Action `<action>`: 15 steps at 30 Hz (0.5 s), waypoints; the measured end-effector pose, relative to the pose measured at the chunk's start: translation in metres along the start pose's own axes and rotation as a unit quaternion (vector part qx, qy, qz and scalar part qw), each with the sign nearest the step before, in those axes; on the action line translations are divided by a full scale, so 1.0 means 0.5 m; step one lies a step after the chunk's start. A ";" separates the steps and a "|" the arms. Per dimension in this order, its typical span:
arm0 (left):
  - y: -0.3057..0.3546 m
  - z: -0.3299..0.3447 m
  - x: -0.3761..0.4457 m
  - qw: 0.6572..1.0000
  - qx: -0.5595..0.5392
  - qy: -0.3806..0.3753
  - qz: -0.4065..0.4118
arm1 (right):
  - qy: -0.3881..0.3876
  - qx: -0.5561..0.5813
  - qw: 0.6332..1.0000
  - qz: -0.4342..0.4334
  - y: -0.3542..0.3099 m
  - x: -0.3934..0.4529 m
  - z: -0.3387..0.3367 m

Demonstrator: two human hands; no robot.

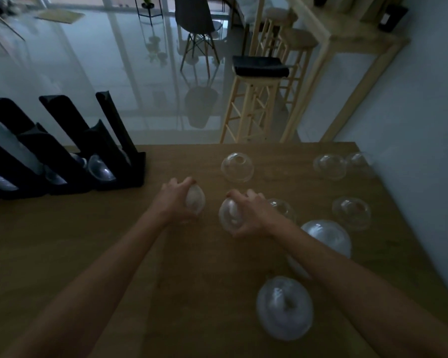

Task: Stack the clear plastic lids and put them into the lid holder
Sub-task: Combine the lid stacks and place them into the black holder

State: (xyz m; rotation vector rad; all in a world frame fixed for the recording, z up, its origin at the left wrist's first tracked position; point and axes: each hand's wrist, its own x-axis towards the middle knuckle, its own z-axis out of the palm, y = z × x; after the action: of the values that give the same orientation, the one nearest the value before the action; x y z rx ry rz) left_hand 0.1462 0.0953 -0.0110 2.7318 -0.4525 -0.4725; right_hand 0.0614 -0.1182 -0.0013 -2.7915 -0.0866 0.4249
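Left hand [175, 198] and right hand [248, 214] each grip one dome lid. Lid holder [62, 156] beyond left hand partly filled; loose lids and stacks remain around right hand.

Both bare forearms extend forward from the near edge and converge toward the centre. The left hand [175, 198] has its fingers curled around a clear lid [195, 200]. The right hand [251, 215] grips a second lid [229, 215], fingers curled over it.
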 end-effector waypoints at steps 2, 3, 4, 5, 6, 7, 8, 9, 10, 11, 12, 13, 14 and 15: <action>0.030 -0.028 0.029 0.999 -0.012 0.034 0.022 | 0.039 0.023 0.999 0.009 0.015 -0.013 -0.052; 0.049 -0.042 0.046 0.998 -0.017 0.046 0.035 | 0.056 0.019 0.998 0.014 0.029 -0.018 -0.076; 0.069 -0.054 0.063 0.997 -0.021 0.053 0.048 | 0.066 0.007 0.998 0.022 0.045 -0.023 -0.097; 0.089 -0.064 0.082 0.996 -0.023 0.055 0.062 | 0.067 -0.008 0.997 0.034 0.063 -0.027 -0.113; 0.110 -0.070 0.100 0.995 -0.022 0.053 0.076 | 0.059 -0.022 0.997 0.049 0.079 -0.030 -0.123; 0.131 -0.074 0.118 0.995 -0.019 0.048 0.088 | 0.042 -0.031 0.997 0.064 0.094 -0.031 -0.127; 0.152 -0.074 0.135 0.994 -0.015 0.041 0.098 | 0.019 -0.036 0.996 0.079 0.106 -0.032 -0.126; 0.172 -0.071 0.150 0.994 -0.007 0.033 0.105 | -0.006 -0.039 0.995 0.089 0.114 -0.031 -0.119; 0.191 -0.064 0.164 0.993 0.003 0.024 0.112 | -0.028 -0.040 0.994 0.094 0.122 -0.029 -0.109; 0.208 -0.057 0.177 0.993 0.015 0.015 0.118 | -0.045 -0.041 0.994 0.095 0.127 -0.026 -0.097; 0.222 -0.047 0.189 0.992 0.029 0.004 0.121 | -0.056 -0.041 0.993 0.094 0.132 -0.022 -0.086; 0.232 -0.037 0.199 0.992 0.043 -0.008 0.122 | -0.063 -0.041 0.993 0.091 0.136 -0.018 -0.077; 0.241 -0.028 0.208 0.991 0.059 -0.021 0.120 | -0.068 -0.042 0.993 0.090 0.139 -0.014 -0.070; 0.246 -0.020 0.215 0.990 0.074 -0.035 0.115 | -0.077 -0.043 0.992 0.091 0.143 -0.011 -0.064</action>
State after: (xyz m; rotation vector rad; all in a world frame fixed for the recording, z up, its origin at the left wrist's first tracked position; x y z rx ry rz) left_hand 0.2153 -0.0507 0.0148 2.7621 -0.8412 -0.4910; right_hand 0.0667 -0.1963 0.0065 -2.8585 0.1201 0.6955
